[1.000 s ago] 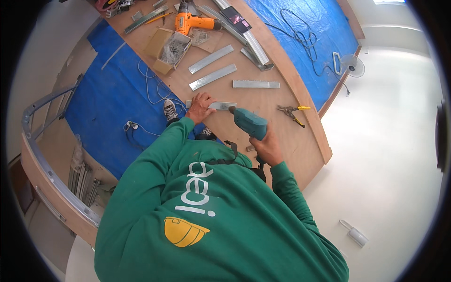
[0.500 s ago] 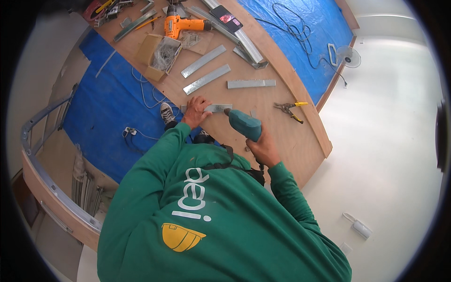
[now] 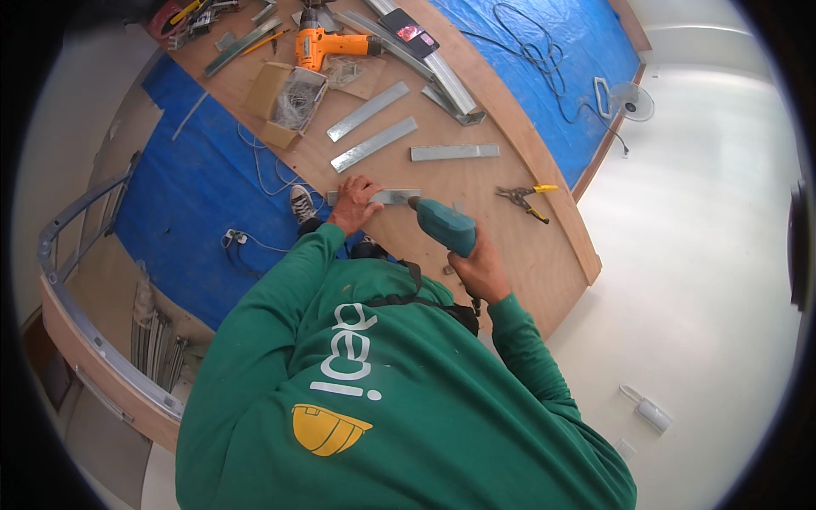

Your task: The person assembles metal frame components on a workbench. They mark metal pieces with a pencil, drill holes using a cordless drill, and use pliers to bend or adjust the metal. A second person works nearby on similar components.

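My left hand [image 3: 355, 204] lies flat on a short grey metal strip [image 3: 396, 196] and presses it onto the long plywood board [image 3: 518, 255]. My right hand [image 3: 482, 269] grips a teal power drill [image 3: 445, 225]. The drill points left and its tip touches the strip's right part, close to my left fingers. My green sleeves and back fill the lower half of the picture.
Three more metal strips [image 3: 374, 144] lie farther up the board, with an orange drill [image 3: 327, 44], a cardboard box [image 3: 285, 98], a phone [image 3: 410, 32] and yellow-handled pliers [image 3: 523, 195]. Blue tarp [image 3: 187, 195] with cables flanks the board. A small fan [image 3: 631, 103] stands on the white floor.
The whole view has slid a little as my head moved. Both hands keep their hold, the left on the strip and the right on the drill at the same spot.
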`<state>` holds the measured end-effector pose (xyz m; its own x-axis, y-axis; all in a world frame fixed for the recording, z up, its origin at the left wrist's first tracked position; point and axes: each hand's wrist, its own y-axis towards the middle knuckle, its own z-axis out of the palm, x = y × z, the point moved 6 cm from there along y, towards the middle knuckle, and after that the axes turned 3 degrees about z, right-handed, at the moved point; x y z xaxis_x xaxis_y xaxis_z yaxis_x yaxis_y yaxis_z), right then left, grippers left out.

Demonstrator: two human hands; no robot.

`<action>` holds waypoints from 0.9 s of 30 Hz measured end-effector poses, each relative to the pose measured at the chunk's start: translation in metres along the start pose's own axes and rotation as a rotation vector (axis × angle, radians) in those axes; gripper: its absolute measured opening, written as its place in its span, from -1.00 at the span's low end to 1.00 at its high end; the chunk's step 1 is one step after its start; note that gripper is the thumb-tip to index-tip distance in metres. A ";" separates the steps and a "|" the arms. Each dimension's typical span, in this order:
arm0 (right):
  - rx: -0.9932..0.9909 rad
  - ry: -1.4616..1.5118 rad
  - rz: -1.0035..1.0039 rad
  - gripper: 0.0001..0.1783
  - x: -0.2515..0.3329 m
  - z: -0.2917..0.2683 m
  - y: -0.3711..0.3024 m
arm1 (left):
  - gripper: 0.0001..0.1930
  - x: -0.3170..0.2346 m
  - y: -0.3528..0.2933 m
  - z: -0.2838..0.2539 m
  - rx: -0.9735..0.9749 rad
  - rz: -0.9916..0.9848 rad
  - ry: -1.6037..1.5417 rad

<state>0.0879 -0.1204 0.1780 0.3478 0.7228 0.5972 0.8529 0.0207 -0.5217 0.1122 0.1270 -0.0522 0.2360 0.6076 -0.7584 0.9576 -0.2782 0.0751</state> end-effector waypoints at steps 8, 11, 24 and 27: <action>0.091 -0.013 0.033 -0.19 0.003 -0.004 0.010 | -0.48 0.003 0.000 0.001 -0.010 0.008 0.003; 0.085 -0.048 -0.062 -0.20 0.001 -0.006 0.020 | -0.48 0.003 0.000 0.001 -0.020 0.019 0.004; 0.186 -0.125 -0.104 -0.25 0.018 -0.012 0.033 | -0.50 0.001 -0.002 0.001 -0.030 0.016 -0.041; 0.171 -0.175 -0.128 -0.27 0.025 -0.012 0.030 | -0.50 0.002 -0.004 0.004 0.003 -0.012 -0.007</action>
<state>0.1271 -0.1100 0.1847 0.1565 0.8146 0.5585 0.8022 0.2250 -0.5530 0.1078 0.1261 -0.0567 0.2231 0.6059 -0.7636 0.9599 -0.2732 0.0636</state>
